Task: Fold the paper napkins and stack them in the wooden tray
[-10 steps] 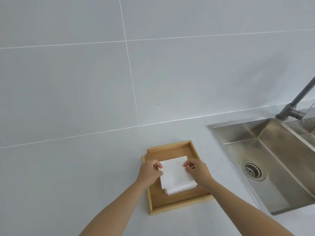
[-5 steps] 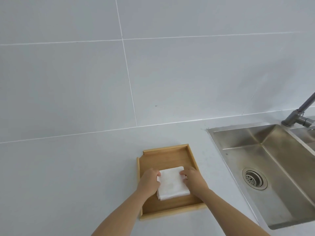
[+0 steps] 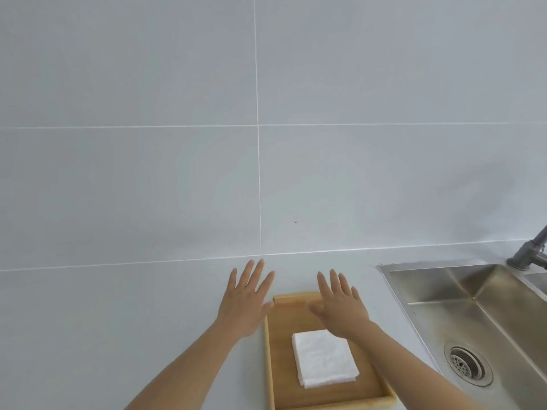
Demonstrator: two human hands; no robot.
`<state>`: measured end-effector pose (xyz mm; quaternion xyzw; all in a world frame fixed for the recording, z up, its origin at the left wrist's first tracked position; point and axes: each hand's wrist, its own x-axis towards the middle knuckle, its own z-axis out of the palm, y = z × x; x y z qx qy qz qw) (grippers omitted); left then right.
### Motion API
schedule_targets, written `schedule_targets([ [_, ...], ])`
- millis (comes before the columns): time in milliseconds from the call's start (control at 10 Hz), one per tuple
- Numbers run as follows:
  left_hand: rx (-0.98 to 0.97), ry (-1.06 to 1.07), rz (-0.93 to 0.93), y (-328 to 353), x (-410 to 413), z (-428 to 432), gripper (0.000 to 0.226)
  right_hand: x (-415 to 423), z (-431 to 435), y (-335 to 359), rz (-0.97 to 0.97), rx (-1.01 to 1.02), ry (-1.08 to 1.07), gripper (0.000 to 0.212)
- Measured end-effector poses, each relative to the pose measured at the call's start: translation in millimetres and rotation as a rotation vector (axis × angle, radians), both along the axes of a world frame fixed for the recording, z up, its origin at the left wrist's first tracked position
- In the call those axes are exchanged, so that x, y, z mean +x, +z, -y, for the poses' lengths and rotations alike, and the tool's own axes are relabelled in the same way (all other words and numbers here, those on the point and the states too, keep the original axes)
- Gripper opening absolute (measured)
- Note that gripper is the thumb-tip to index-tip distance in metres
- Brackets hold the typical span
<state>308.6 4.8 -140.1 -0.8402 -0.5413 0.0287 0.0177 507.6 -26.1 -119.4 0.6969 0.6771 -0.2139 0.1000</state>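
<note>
A stack of folded white paper napkins lies flat in the wooden tray on the pale counter, nearer the tray's front. My left hand is raised beyond the tray's left rim, palm down, fingers spread, holding nothing. My right hand hovers over the tray's far end, also spread and empty, its wrist just above the napkins' far right corner. Neither hand touches the napkins.
A stainless steel sink with a round drain sits right of the tray. A grey tap stands at its far right corner. A pale tiled wall rises behind the counter.
Both hands have let go of the napkin stack, lifted and moved away from me with fingers spread. The stack now rests alone in the tray. The camera view has shifted.
</note>
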Motion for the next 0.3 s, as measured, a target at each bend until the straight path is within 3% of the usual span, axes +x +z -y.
schedule_targets([
  [100, 0.112, 0.005, 0.006, 4, -10, -5, 0.057, -5, 2, 22, -0.041, 0.081, 0.016, 0.113],
  [200, 0.292, 0.017, 0.025, 26, -25, -16, 0.059, -11, 1, 47, -0.03, 0.232, 0.043, 0.133],
  [300, 0.346, 0.092, 0.08, 45, -36, -18, 0.057, -23, 1, 68, 0.012, 0.321, 0.073, 0.117],
])
